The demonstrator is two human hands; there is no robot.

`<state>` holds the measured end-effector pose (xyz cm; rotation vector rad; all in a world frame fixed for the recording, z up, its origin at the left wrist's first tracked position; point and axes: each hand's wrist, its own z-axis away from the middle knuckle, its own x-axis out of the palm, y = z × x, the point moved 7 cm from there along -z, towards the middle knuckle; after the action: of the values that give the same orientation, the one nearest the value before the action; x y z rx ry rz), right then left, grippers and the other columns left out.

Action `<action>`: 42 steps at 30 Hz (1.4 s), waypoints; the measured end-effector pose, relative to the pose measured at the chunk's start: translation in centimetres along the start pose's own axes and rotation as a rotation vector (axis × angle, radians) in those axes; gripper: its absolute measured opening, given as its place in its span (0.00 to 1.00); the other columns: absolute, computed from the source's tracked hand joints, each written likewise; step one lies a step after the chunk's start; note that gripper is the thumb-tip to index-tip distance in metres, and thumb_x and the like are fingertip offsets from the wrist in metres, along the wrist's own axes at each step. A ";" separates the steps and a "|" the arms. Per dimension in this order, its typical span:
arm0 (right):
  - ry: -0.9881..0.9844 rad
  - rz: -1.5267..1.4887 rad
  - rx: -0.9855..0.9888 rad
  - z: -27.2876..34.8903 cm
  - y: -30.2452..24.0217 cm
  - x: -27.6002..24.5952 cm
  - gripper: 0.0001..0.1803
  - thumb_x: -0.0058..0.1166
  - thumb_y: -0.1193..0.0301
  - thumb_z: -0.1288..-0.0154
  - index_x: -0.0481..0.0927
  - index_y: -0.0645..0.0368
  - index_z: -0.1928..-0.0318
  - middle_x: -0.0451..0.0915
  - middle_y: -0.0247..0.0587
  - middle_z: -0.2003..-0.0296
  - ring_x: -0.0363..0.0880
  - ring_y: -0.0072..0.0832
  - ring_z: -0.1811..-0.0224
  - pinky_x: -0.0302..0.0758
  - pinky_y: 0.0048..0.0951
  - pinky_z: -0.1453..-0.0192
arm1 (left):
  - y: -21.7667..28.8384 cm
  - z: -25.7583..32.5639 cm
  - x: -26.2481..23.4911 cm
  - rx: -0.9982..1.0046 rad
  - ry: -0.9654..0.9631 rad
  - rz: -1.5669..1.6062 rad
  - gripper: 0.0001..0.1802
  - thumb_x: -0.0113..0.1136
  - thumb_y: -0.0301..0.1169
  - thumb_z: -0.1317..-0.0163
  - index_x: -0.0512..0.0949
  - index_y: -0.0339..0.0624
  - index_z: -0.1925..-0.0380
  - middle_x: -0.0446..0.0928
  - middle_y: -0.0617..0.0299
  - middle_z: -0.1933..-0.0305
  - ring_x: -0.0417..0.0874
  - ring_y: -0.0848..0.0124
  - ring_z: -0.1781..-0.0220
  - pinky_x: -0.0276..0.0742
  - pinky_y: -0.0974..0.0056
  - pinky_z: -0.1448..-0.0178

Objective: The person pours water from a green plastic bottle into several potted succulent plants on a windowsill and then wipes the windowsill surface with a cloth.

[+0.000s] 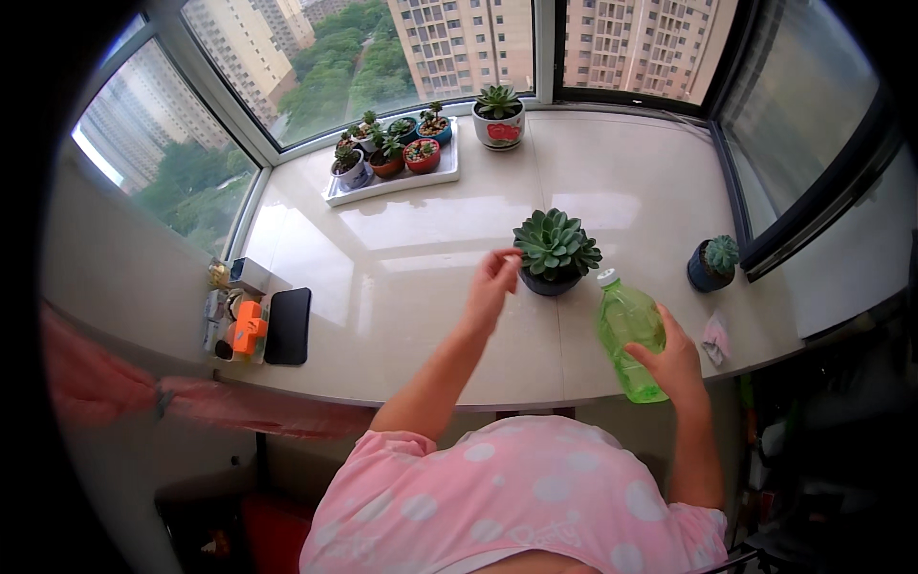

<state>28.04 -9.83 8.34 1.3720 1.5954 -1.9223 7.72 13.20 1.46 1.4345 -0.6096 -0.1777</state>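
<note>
A large green succulent (555, 241) grows in a dark round pot (549, 283) near the middle of the windowsill. Just left of its leaves is my left hand (492, 279), fingers curled and drawn together. Whether anything is between those fingertips is hidden. My right hand (671, 356) grips a clear green plastic bottle (626, 330) from its right side. The bottle has a white cap (607, 277) on it and leans a little to the left, its top close to the succulent's pot.
A white tray (394, 191) of several small potted succulents stands by the window. Behind is a white pot with a red pattern (500, 132). A blue pot (708, 272) and crumpled tissue (715, 340) lie right; a black phone (288, 326) and an orange object (250, 327) left.
</note>
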 end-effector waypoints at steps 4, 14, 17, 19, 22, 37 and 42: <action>0.004 0.001 -0.011 -0.3 1.0 -0.3 0.44 0.67 0.51 0.52 0.66 0.62 0.39 0.76 0.54 0.49 0.75 0.48 0.48 0.70 0.41 0.43 | -0.7 -4.4 -3.3 -0.131 -0.038 -0.284 0.15 0.48 0.34 0.31 0.73 0.39 0.49 0.63 0.71 0.77 0.61 0.82 0.77 0.60 0.74 0.74; -0.045 -0.004 -0.027 -0.6 1.5 -0.4 0.46 0.65 0.47 0.52 0.66 0.62 0.39 0.76 0.54 0.49 0.76 0.47 0.48 0.69 0.42 0.43 | -4.4 -9.0 -3.0 -0.392 -0.285 -0.523 0.17 0.41 0.43 0.28 0.75 0.45 0.64 0.64 0.71 0.81 0.61 0.80 0.79 0.57 0.73 0.75; -0.017 0.010 -0.064 -0.8 1.6 -0.4 0.46 0.65 0.47 0.52 0.65 0.63 0.39 0.76 0.53 0.49 0.77 0.46 0.50 0.70 0.41 0.45 | -4.5 -9.3 -3.1 -0.417 -0.373 -0.551 0.17 0.40 0.41 0.29 0.76 0.44 0.60 0.66 0.69 0.81 0.63 0.78 0.80 0.59 0.71 0.76; -0.011 0.014 -0.067 -0.9 1.6 -0.5 0.46 0.65 0.46 0.52 0.66 0.63 0.39 0.76 0.53 0.50 0.77 0.46 0.50 0.70 0.41 0.45 | -4.2 -9.5 -2.8 -0.415 -0.393 -0.550 0.17 0.39 0.39 0.29 0.76 0.44 0.56 0.67 0.68 0.81 0.64 0.78 0.80 0.61 0.70 0.76; -0.009 0.013 -0.077 -1.2 1.4 -0.6 0.46 0.65 0.46 0.52 0.66 0.63 0.39 0.77 0.53 0.50 0.77 0.46 0.51 0.71 0.41 0.45 | -4.5 -9.7 -3.0 -0.388 -0.405 -0.539 0.18 0.38 0.37 0.30 0.74 0.44 0.48 0.69 0.66 0.80 0.67 0.76 0.81 0.65 0.70 0.75; -0.012 -0.009 -0.030 -1.9 3.7 -0.8 0.45 0.65 0.47 0.51 0.66 0.63 0.40 0.77 0.55 0.50 0.77 0.47 0.50 0.71 0.42 0.46 | -8.2 -0.6 2.6 -0.664 -0.108 0.233 0.21 0.41 0.42 0.28 0.56 0.52 0.38 0.75 0.44 0.50 0.81 0.56 0.49 0.78 0.58 0.48; -0.042 -0.011 0.000 -2.1 4.1 -0.4 0.45 0.65 0.48 0.51 0.65 0.63 0.39 0.76 0.53 0.49 0.76 0.46 0.49 0.70 0.42 0.44 | -8.8 1.7 6.6 -0.507 0.109 0.392 0.21 0.44 0.42 0.29 0.60 0.51 0.40 0.74 0.49 0.47 0.78 0.59 0.45 0.77 0.61 0.46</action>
<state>32.16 -9.55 6.34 1.3169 1.5868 -1.9444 14.56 7.28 -5.04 0.8120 -0.6850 0.0557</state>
